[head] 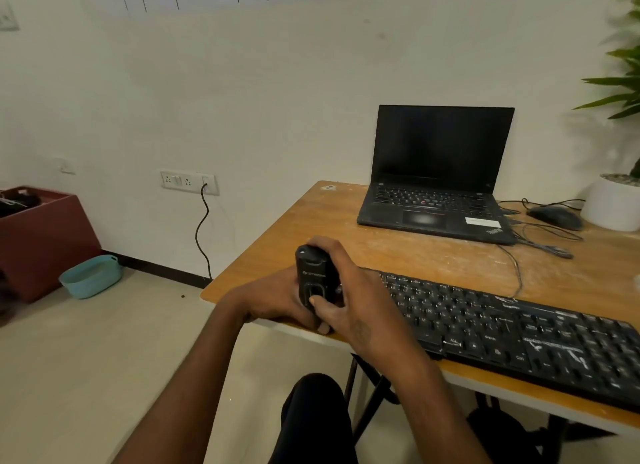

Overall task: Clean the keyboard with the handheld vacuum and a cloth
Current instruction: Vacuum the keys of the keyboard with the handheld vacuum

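A black handheld vacuum (pixel 313 276) stands upright over the table's near left corner, held between both hands. My left hand (pixel 273 299) grips its left side from below. My right hand (pixel 346 290) wraps round its right side, with the thumb pressed on the front of the body. A dusty black keyboard (pixel 512 332) lies along the table's front edge, just right of my hands, its left end hidden behind my right hand. No cloth is in view.
On the wooden table (pixel 346 221) sit an open black laptop (pixel 436 176), a wired mouse (pixel 556 217) with loose cables, and a white plant pot (pixel 611 203). A teal basket (pixel 91 276) and brown box (pixel 41 238) are on the floor at left. A cable hangs from the wall socket (pixel 189 182).
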Available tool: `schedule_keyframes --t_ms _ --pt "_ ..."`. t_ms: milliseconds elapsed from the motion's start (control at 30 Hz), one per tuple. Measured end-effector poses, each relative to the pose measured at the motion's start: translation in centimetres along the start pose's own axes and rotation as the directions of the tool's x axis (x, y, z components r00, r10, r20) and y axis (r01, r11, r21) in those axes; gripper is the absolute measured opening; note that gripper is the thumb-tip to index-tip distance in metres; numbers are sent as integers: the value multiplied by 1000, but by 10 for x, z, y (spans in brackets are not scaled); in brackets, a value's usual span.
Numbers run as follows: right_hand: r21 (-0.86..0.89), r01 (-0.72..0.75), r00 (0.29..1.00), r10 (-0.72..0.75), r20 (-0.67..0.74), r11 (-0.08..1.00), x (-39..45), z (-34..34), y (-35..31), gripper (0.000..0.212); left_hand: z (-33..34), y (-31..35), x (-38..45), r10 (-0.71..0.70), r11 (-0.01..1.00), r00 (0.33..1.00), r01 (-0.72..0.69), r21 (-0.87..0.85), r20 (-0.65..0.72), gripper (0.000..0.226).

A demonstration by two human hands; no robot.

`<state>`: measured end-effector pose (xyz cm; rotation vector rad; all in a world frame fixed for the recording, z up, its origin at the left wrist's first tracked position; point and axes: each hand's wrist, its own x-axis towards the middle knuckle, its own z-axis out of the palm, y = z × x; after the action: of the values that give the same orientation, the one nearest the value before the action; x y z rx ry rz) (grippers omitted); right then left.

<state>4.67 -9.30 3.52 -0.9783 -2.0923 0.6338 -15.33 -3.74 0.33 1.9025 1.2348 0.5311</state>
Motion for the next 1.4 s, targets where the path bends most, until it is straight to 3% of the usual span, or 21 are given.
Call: schedule_keyframes --t_ms 100,167,333,467,500,633,700,833,967,1033,1200,1300,1400 --pt "-38 -43 999 42 -12 998 -14 -20 9 77 -1 -2 -1 1 1000 1000 -1 -4 18 123" --pt "-60 -95 995 94 -33 994 -25 -37 17 78 -2 0 -3 -11 1000 999 11 -8 38 137" --pt "-58 -77 997 75 -38 995 -20 -26 12 79 -2 4 -4 0 1000 999 1 -16 38 131" --pt "-82 0 1000 1 14 997 -1 4 -1 74 2 9 -4 37 999 999 -37 -16 4 81" --pt "-75 5 1000 -4 19 997 0 4 -1 74 2 8 -3 53 999 999 -53 -13 1 82" --pt "-79 -33 999 35 20 996 -18 -19 7 76 -1 -2 -1 38 999 999 -38 -9 17 126" --pt "-85 -87 996 86 -11 993 -28 -34 16 78 -2 -3 0 11 1000 999 -11 -4 42 135" --pt "-82 -104 994 101 -43 991 -24 -34 20 78 -2 -2 1 9 1000 999 -8 -24 44 133" --pt "-96 -11 1000 10 -10 995 -6 -3 7 77 1 2 -1 40 999 999 -40 -1 -4 100" --pt "-88 -5 1000 4 -5 996 -4 4 5 77 2 4 -1 64 998 998 -64 4 -20 95" --pt "-83 -64 998 62 -27 994 -28 -26 17 79 -1 -4 0 19 1000 1000 -18 -21 25 132" --pt "-55 -134 990 131 -57 989 -36 -43 26 78 -2 -4 0 -3 1000 999 4 -26 40 134" --pt "-17 -97 993 96 -65 995 -30 -35 22 76 -3 -2 1 -8 999 999 9 -31 35 133"
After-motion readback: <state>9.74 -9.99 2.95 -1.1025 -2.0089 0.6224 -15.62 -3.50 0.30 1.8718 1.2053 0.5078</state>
